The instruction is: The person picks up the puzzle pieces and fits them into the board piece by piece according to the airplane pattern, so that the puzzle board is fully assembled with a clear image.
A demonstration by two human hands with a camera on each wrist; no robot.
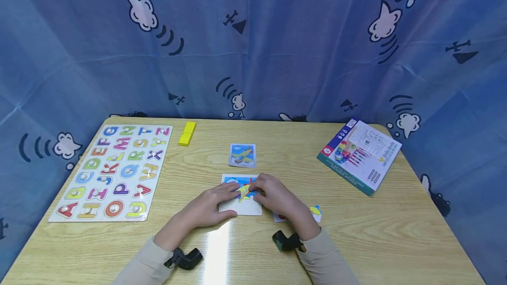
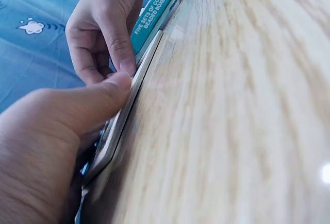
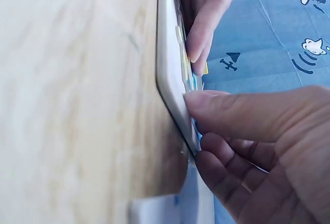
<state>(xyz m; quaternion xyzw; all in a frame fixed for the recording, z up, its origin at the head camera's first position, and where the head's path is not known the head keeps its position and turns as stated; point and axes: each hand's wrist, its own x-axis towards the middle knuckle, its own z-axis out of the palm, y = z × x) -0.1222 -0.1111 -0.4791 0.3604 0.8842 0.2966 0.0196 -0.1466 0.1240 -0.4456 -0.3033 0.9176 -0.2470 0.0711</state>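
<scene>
A small white-bordered puzzle board [image 1: 247, 208] with a yellow airplane picture lies flat on the table. My left hand [image 1: 210, 206] rests on its left side, fingers fairly straight across the picture and thumb along the near border. My right hand [image 1: 277, 195] is at the board's right side with curled fingers. Its thumb [image 3: 216, 105] and index finger appear to pinch a puzzle piece at the picture's edge; the piece itself is mostly hidden. Just behind the board lies a matching airplane picture card [image 1: 242, 156]. Partly under my right forearm are loose picture pieces [image 1: 315, 211].
An alphabet board [image 1: 134, 177] with knobbed letters covers the table's left side. Yellow blocks [image 1: 187, 134] lie at the back, right of it. A boxed bead toy [image 1: 360, 155] sits at the back right. A blue patterned curtain [image 1: 253, 56] hangs behind the table.
</scene>
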